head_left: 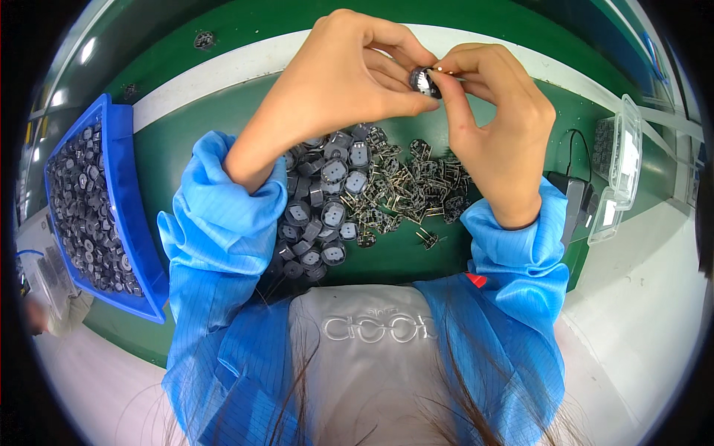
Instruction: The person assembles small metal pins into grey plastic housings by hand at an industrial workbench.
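Observation:
Above the far part of the green bench, my left hand (pixel 342 78) holds a small round black plastic housing (pixel 425 82) between thumb and fingers. Its shiny face is turned toward my right hand (pixel 506 104). The right fingertips are pinched together right at the housing, on a thin small part with pale tips, mostly hidden by the fingers. Below my hands lies a heap of dark grey round housings (pixel 334 172). To the right of it, touching it, is a pile of small black circuit boards with brass-coloured pins (pixel 401 182).
A blue bin (pixel 123 186) full of dark small parts stands at the left. At the right are a clear plastic box (pixel 627 152) and a black device with a cable (pixel 573 197). A white strip (pixel 223 74) runs along the bench's far side. One loose part (pixel 204 39) lies beyond it.

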Available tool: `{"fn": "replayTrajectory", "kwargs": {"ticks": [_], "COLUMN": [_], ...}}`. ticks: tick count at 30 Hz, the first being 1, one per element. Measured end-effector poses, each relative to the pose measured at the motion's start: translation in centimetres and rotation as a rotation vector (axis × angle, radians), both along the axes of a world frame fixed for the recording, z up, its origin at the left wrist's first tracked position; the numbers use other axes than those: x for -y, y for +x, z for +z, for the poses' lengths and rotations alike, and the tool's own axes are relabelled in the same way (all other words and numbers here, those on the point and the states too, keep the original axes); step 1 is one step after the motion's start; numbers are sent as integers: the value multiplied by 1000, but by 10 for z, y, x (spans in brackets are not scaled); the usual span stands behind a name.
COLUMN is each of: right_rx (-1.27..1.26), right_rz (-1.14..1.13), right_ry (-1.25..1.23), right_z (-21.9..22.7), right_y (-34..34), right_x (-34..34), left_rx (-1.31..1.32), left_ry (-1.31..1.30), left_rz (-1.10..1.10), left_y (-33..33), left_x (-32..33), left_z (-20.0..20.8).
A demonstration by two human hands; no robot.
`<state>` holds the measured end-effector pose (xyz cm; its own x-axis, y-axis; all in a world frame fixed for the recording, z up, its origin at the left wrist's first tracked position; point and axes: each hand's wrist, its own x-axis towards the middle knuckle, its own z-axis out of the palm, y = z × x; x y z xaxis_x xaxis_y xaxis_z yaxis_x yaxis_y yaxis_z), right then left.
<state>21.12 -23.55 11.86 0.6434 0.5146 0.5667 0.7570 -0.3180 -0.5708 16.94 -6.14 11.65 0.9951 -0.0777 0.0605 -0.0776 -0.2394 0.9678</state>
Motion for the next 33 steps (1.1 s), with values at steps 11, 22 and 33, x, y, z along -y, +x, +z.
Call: {"fn": "replayTrajectory", "kwargs": {"ticks": [11,22,33], "right_rx": [-531,-636,-492], "right_rz": [122,168,92], "right_ry": [152,197,-718], "right_z": [-13,-16,-15], "right_y": [8,20,9], "right_x": [-4,1,32], "left_rx": [48,127,19], "left_ry": [-116,-47,706], "left_rz": [66,0,543], "left_y": [6,9,37], "left_x": [-7,-15,-118], "left_z": [-16,-14,-77]}}
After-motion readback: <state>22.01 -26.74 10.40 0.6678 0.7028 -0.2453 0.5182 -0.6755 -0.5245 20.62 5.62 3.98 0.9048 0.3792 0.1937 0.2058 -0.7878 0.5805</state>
